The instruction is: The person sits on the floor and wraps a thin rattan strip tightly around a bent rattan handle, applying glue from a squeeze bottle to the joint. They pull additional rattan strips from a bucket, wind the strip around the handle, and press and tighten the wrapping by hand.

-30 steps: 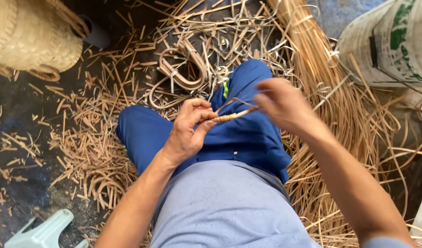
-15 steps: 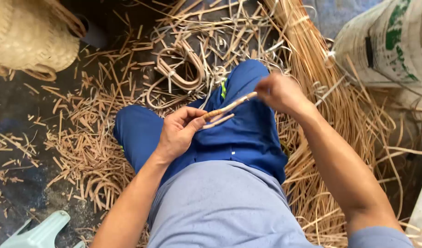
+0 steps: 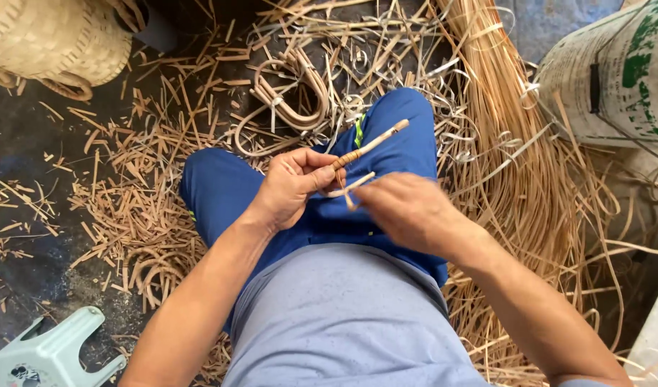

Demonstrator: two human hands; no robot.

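A slim cane stick (image 3: 368,146) is pinched in the left hand (image 3: 291,185) over the lap, while a pale rattan strip (image 3: 349,188) is gripped by the right hand (image 3: 407,209). Both appear light, the strip pliant; the wrapped midsection seems the surest hold. Littered offcuts (image 3: 128,208) crowd the floor; room stays above the knees.

I see a dark, stained floor (image 3: 28,136) carrying everything, thickly littered with short cane offcuts (image 3: 128,208). A long bundle of pale cane strips (image 3: 515,143) lies along the right side, and a tied bunch of bent cane loops (image 3: 293,93) rests near the top middle. A woven basket (image 3: 49,39) sits top left, a pale green plastic stool (image 3: 53,351) bottom left, and a white printed sack (image 3: 615,79) at right.
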